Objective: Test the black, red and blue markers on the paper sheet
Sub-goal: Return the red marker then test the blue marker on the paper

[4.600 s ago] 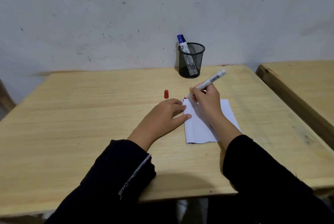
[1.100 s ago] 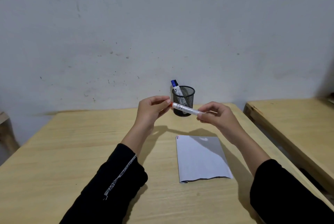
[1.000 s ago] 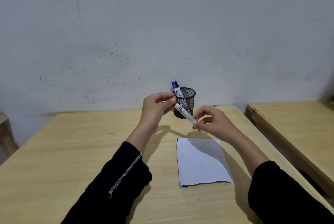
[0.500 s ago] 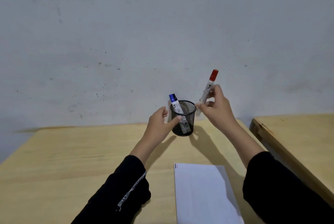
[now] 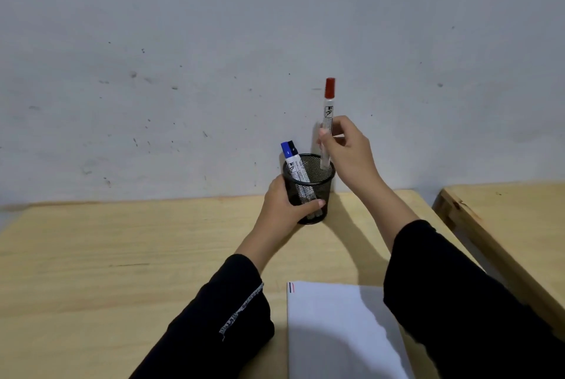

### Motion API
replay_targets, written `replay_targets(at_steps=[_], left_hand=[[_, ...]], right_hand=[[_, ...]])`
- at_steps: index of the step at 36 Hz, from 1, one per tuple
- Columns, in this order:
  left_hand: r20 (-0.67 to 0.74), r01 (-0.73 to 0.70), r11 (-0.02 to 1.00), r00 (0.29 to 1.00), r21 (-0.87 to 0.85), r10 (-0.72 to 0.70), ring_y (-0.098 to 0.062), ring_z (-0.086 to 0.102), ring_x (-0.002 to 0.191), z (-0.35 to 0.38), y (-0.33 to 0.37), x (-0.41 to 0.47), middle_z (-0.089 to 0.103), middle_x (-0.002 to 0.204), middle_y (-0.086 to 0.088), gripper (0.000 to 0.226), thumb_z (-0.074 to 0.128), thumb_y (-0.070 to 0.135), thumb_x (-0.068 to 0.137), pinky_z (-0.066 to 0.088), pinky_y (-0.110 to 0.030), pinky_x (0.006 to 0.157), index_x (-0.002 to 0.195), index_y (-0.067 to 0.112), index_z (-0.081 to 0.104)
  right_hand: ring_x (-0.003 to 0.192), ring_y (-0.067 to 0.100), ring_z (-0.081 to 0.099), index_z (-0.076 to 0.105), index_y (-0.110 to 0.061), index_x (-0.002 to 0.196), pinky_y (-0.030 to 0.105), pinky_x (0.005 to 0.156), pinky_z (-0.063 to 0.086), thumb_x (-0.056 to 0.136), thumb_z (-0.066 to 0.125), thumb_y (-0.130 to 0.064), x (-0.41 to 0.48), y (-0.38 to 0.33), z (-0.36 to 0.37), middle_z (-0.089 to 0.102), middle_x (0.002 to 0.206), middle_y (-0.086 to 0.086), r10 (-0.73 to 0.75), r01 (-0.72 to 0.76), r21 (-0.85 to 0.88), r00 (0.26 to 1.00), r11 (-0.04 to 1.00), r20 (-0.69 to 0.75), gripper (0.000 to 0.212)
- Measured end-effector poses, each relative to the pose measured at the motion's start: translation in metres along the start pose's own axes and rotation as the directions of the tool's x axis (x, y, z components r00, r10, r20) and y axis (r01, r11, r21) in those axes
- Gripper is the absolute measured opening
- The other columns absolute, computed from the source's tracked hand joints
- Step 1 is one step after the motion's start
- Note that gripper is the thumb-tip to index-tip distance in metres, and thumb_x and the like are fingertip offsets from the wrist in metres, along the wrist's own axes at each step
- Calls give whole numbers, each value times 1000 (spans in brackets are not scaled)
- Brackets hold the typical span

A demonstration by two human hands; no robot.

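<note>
So we've got the right hand (image 5: 345, 149) pinched shut on the red marker (image 5: 327, 121), holding it pretty much upright w/ the red cap on top. Its bottom end sits right at the mouth of the black mesh cup (image 5: 308, 189), on the right side of the rim; can't tell if it's dipped inside yet.

Left hand (image 5: 286, 204) is wrapped around the cup from the left, thumb across the near face, fingers curled round the far side, so clamped on it. The cup stands at the far edge of the wooden table (image 5: 122, 256), just in front of the wall (image 5: 214, 42).

Inside the cup we see the blue marker (image 5: 292, 164) leaning left, cap up, and right behind it the black marker (image 5: 294, 147), of which only the cap tip pokes out beside the blue one.

The paper sheet (image 5: 336, 332) lies flat on the near side of the table, between our two black sleeves, w/ the right sleeve (image 5: 458, 302) covering its right part. At its far left corner there are short test strokes (image 5: 291, 287), blue and red as far as we can make out, too small to say more. A second table (image 5: 504, 210) sits off to the right.
</note>
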State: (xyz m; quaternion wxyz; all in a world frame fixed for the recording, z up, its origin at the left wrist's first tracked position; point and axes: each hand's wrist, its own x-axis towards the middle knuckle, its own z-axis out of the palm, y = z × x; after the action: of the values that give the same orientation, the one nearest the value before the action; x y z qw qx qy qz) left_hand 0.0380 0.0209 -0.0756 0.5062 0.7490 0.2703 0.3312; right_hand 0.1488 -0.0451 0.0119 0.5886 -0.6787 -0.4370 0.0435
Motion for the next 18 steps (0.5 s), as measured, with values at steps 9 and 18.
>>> replay_targets(at_steps=[9, 18], left_hand=[[44, -12, 1000, 999, -14, 12, -9, 61, 108, -2, -3, 4, 64, 117, 4, 58, 83, 27, 64, 51, -34, 95, 114, 26, 53], [40, -15, 1000, 999, -12, 15, -10, 59, 110, -2, -8, 5, 61, 121, 1, 60, 83, 29, 66, 50, -30, 94, 116, 23, 51]], right_hand=[[68, 11, 53, 51, -16, 100, 18, 59, 40, 87, 58, -13, 4, 14, 1, 58, 80, -2, 74, -67, -90, 995, 994, 71, 15], [60, 11, 39, 36, -21, 61, 13, 46, 30, 94, 48, -23, 11, 14, -1, 41, 66, -4, 128, -36, -429, 974, 903, 187, 35]])
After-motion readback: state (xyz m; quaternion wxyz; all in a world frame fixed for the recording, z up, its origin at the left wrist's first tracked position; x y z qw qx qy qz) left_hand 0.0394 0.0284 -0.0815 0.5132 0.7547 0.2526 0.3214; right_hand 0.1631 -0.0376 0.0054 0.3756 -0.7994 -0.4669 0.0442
